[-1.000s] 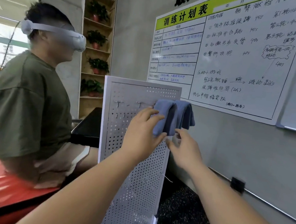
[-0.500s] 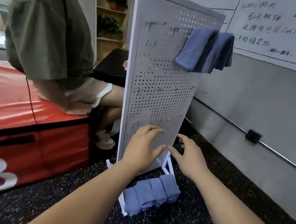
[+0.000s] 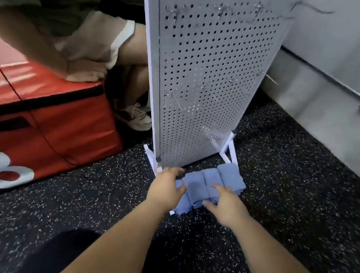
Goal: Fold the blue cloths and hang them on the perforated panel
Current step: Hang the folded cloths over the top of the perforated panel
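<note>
Several folded blue cloths (image 3: 210, 184) lie side by side on the floor at the foot of the white perforated panel (image 3: 209, 79). My left hand (image 3: 167, 187) hovers over the left end of the row, fingers relaxed and spread. My right hand (image 3: 225, 202) reaches over the near edge of the cloths, fingers straight, touching or just above them. Neither hand grips anything. Small metal hooks stick out of the panel. The hung cloths are out of view above.
A person sits on a red padded block (image 3: 43, 117) at the left, a shoe (image 3: 135, 116) close to the panel's base. A grey wall (image 3: 335, 86) with a rail and black box runs along the right. The floor (image 3: 278, 202) is black speckled rubber.
Both hands have dropped from the hung cloths at the panel's top down to the folded cloths on the floor. The view has tilted downward with them.
</note>
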Motion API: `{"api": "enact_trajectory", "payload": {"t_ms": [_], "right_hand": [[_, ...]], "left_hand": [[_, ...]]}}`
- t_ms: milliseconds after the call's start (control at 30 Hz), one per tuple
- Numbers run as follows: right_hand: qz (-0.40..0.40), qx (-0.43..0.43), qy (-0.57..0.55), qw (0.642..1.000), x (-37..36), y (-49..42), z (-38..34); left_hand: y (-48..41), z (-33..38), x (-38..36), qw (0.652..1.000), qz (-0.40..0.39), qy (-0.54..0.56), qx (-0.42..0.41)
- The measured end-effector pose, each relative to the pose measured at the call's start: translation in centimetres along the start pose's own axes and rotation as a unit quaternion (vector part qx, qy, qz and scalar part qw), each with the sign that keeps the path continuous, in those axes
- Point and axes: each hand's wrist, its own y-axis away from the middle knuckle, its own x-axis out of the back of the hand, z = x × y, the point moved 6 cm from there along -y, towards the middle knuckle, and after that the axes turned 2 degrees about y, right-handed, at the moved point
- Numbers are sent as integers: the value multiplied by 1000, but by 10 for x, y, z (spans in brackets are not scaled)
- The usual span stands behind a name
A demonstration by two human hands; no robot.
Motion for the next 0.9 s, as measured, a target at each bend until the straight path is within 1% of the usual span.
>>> {"api": "enact_trajectory", "payload": {"t_ms": [100, 333, 433, 500, 633, 733, 800, 900], "right_hand": [[-24, 29, 21, 999, -27, -28, 6], [-33, 48, 20, 998, -79, -81, 27], [-66, 68, 28, 995, -100, -93, 36], [-73, 80, 22, 994, -109, -101, 39], [-87, 71, 5, 994, -121, -116, 47], [-97, 57, -2, 994, -124, -116, 54], [-98, 51, -14, 994, -125, -115, 56], [-96, 44, -32, 994, -123, -116, 52]], "left_hand": [[-26, -23, -34, 999, -33, 4, 34], [-93, -69, -106, 992, -87, 33, 87], [-118, -85, -132, 990, -104, 22, 91], [-135, -92, -146, 988, -121, 14, 96], [-159, -107, -165, 983, -144, -12, 116], [-169, -119, -173, 981, -139, -25, 132], [-171, -124, -175, 980, -133, 1, 145], [-168, -122, -173, 972, -126, 82, 179]]}}
